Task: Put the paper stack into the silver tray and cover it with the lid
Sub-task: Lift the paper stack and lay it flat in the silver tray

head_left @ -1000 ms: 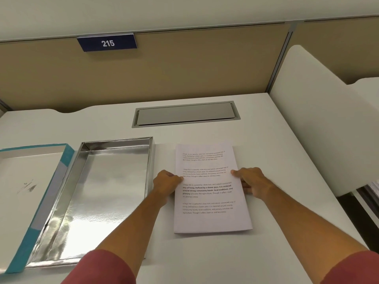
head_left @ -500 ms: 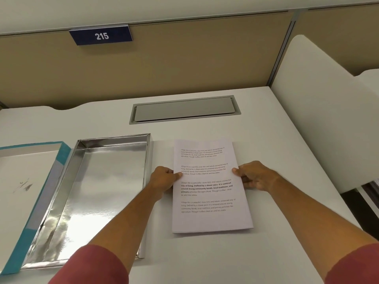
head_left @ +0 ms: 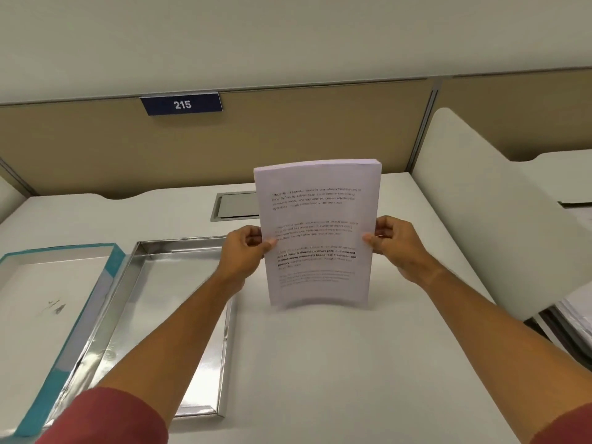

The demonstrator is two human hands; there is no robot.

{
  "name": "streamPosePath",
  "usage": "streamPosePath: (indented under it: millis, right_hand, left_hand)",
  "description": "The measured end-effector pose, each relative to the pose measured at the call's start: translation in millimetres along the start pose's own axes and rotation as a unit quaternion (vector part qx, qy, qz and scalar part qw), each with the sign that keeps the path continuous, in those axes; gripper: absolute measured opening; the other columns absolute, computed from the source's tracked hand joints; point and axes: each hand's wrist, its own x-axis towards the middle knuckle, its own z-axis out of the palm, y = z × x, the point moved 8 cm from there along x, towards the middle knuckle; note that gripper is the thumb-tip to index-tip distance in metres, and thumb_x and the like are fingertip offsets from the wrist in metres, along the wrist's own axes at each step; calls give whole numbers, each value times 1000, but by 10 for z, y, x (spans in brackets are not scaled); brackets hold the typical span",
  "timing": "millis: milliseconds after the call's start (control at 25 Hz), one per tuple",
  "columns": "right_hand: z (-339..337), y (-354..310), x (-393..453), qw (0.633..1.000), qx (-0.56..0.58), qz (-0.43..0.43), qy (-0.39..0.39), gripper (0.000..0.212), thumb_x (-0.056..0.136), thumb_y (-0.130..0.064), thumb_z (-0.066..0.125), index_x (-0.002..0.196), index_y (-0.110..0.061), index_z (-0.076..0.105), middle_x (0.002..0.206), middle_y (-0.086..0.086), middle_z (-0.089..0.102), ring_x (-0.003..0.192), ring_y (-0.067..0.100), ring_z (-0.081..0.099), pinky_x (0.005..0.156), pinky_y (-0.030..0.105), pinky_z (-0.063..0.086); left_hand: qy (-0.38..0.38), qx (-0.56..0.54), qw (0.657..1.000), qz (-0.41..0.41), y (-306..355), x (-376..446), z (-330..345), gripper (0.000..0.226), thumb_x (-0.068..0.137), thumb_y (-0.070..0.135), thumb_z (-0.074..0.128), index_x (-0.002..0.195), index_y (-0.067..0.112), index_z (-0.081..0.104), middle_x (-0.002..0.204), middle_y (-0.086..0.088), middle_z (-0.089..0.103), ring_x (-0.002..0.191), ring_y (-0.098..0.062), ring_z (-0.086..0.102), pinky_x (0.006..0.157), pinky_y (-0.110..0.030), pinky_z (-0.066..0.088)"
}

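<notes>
A: what's the setup?
B: white bench (head_left: 320,363), tan partition (head_left: 288,133) tagged 215 (head_left: 182,104). Silver tray (head_left: 166,315) left, lid (head_left: 48,299) beside it.
A: grip?
B: left hand (head_left: 248,248) and right hand (head_left: 395,241) clamp the paper stack (head_left: 317,232) upright, bottom edge on the bench.

Both hands hold the paper stack (head_left: 317,232) upright over the white desk (head_left: 336,363), the left hand (head_left: 246,248) pinching its left edge and the right hand (head_left: 395,243) its right edge. The printed page faces the camera. The silver tray (head_left: 166,302) lies to the left, with the teal-edged lid (head_left: 48,302) just beside it, inside up.
</notes>
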Motion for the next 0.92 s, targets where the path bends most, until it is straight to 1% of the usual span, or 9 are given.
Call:
streamPosePath:
  millis: [80,240,320,440,600,640,720,800,920]
  right_hand:
    - [-8,-57,-43,1000,3,-22,3,21,86,-5,68,105,2,59,102,15,69,96,32,68,86,45,57]
    - [-9,78,-160,1000,-12,-22,-12,24,85,-7,69,105,-1,59,105,14,70,99,33,67,91,49,55]
    - [-20,107,-181,1000,-10,-26,-13,23,85,-6,69,105,-2,60,106,13,71,101,33,67,93,49,54]
    - [0,76,-189,999,-35,-34,-23,23,86,-8,68,108,-5,62,105,10,72,100,30,67,93,47,54]
    - [34,116,-189,996,-71,-31,-32,28,86,-12,69,113,-7,64,107,8,71,101,29,66,94,48,54]
    - [39,115,-192,996,-77,-31,-35,29,86,-13,69,114,-7,64,108,8,71,101,29,66,93,48,54]
    - [21,69,-178,996,-75,-37,-33,29,86,-13,70,114,-7,64,108,8,72,100,29,67,93,45,55]
    - [-8,-27,-170,996,-63,-52,-20,27,86,-13,69,111,-6,64,106,8,72,99,28,67,91,41,56]
    - [-9,-159,-161,995,-66,-80,5,25,89,-15,65,113,-6,60,109,9,70,99,28,67,87,36,56]
  left_hand:
    - [4,10,1000,26,93,-24,-42,23,85,14,70,104,3,62,101,-10,73,94,-24,71,82,-38,59]
    - [-15,31,999,27,23,-119,2,27,85,12,70,108,4,59,106,-7,71,97,-22,69,86,-38,58]
    - [-16,46,998,42,26,-125,6,28,85,14,70,110,7,58,107,-5,71,99,-22,69,86,-38,58]
    - [-10,77,995,58,19,-115,-10,28,85,17,71,110,12,61,108,-2,71,98,-21,69,83,-35,57]
    - [-30,116,991,55,-98,-158,47,32,83,17,73,112,8,65,107,-2,73,95,-17,71,88,-39,58]
    - [-33,130,989,58,-90,-168,50,34,83,18,73,114,8,65,108,-1,73,94,-17,71,87,-37,58]
    - [-27,157,984,81,18,-154,27,37,82,22,74,115,9,64,109,-2,72,92,-16,69,83,-29,58]
    - [-6,149,983,110,172,-139,-18,39,84,25,72,119,10,62,111,-1,71,94,-17,69,82,-28,56]
    - [28,139,979,146,327,-192,-39,37,91,22,63,126,10,58,107,2,69,93,-17,67,82,-27,54]
